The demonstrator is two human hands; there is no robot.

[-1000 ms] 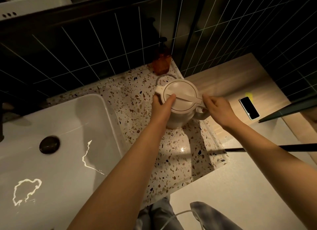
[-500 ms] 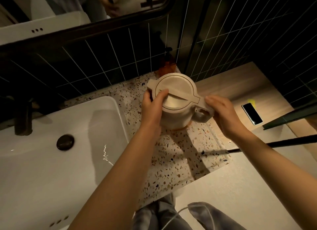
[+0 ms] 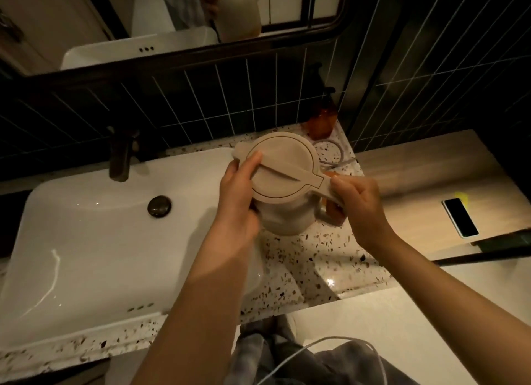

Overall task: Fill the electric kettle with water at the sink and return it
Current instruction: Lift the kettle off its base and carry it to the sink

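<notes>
Head view: electric kettle (image 3: 283,183), lid shut, lifted between sink (image 3: 86,241) and desk (image 3: 316,258). Left hand (image 3: 238,195) grips its body, right hand (image 3: 359,203) its handle at 3 o'clock. Keep level, carry toward 9 o'clock under faucet (image 3: 120,155).

kettle (image 3: 283,172): cream, round body, flat lid shut, handle pointing right, small spout at upper left
kettle pose: upright, held above the speckled counter at the basin's right rim
kettle base (image 3: 330,152): pale ring on the counter just behind the kettle
sink (image 3: 86,241): white rectangular basin, dark drain plug, dark tap at the back
</notes>
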